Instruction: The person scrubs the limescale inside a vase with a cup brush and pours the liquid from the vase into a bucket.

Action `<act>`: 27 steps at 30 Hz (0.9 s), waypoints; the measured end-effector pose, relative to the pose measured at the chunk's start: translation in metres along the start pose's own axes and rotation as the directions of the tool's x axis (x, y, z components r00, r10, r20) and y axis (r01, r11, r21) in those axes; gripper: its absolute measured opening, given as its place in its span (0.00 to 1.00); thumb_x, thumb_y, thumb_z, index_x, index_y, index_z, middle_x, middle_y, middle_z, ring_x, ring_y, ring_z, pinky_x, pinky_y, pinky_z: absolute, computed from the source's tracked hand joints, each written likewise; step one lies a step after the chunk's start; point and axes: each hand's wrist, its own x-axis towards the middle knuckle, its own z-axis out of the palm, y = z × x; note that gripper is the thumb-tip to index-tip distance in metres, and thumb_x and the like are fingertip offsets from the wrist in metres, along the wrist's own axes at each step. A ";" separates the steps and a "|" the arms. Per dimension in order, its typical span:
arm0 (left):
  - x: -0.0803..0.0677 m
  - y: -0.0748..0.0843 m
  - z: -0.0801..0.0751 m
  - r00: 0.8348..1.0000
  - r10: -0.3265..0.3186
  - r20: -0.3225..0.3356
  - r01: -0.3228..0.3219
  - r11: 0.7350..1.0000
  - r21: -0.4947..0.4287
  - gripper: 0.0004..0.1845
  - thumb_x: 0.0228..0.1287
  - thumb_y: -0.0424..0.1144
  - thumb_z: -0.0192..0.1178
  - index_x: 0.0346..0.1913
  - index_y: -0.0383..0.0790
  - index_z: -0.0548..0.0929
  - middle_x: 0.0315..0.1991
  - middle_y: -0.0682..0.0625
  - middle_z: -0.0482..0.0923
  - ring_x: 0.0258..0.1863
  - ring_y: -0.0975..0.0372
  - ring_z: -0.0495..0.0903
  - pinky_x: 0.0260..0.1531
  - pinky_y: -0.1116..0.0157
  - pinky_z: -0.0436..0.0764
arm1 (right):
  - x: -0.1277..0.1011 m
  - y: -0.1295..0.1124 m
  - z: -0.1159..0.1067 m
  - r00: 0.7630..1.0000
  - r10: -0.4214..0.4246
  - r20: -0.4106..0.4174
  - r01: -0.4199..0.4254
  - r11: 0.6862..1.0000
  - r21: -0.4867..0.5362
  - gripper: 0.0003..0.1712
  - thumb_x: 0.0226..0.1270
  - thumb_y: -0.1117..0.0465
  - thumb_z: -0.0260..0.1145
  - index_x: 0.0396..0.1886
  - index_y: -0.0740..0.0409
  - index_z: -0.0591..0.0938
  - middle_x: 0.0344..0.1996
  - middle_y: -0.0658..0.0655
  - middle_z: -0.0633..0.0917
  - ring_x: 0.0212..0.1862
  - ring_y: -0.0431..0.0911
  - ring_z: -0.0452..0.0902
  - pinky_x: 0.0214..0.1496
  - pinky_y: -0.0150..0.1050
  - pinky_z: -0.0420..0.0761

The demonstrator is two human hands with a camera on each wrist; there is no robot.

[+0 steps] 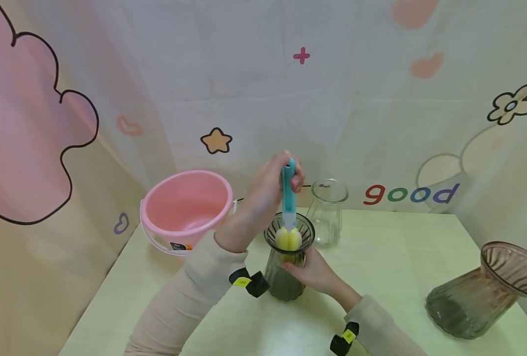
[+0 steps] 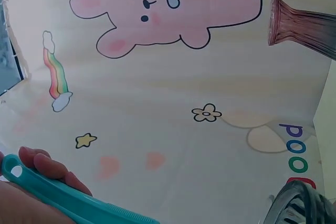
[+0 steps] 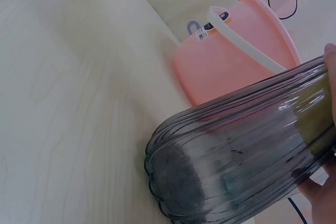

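My left hand [image 1: 263,198] grips the teal brush [image 1: 288,198] inside the smoky ribbed vase [image 1: 286,262] on the table [image 1: 379,277], while my right hand [image 1: 314,272] clasps its slippery, probably fragile waist.

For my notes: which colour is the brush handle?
The brush handle is teal; the head view shows it best.

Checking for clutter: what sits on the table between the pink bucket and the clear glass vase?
In the head view, the grey vase with the brush in it, gripped by both hands.
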 end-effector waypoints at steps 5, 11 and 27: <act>-0.004 -0.003 0.002 1.000 0.015 0.010 -0.015 1.000 0.016 0.15 0.67 0.38 0.37 0.23 0.39 0.69 0.18 0.52 0.63 0.24 0.59 0.64 0.31 0.65 0.64 | -0.001 0.002 0.001 0.998 -0.055 -0.016 0.054 0.998 -0.023 0.41 0.56 0.58 0.68 0.66 0.56 0.58 0.61 0.58 0.68 0.63 0.53 0.64 0.61 0.53 0.66; -0.007 -0.007 0.003 0.999 0.051 0.017 -0.052 0.998 0.027 0.15 0.67 0.39 0.37 0.24 0.40 0.68 0.19 0.52 0.63 0.24 0.60 0.63 0.31 0.66 0.64 | 0.001 0.001 0.000 0.996 -0.061 -0.059 0.058 0.997 -0.053 0.40 0.53 0.58 0.71 0.63 0.56 0.61 0.57 0.57 0.73 0.59 0.52 0.69 0.58 0.52 0.70; -0.009 -0.014 0.004 0.995 0.092 -0.041 -0.092 0.996 -0.011 0.19 0.70 0.41 0.38 0.21 0.39 0.68 0.18 0.52 0.63 0.23 0.60 0.63 0.29 0.67 0.63 | 0.002 -0.005 0.005 0.984 -0.021 -0.174 0.005 0.996 -0.095 0.38 0.48 0.57 0.73 0.57 0.59 0.66 0.51 0.58 0.76 0.54 0.51 0.73 0.54 0.50 0.74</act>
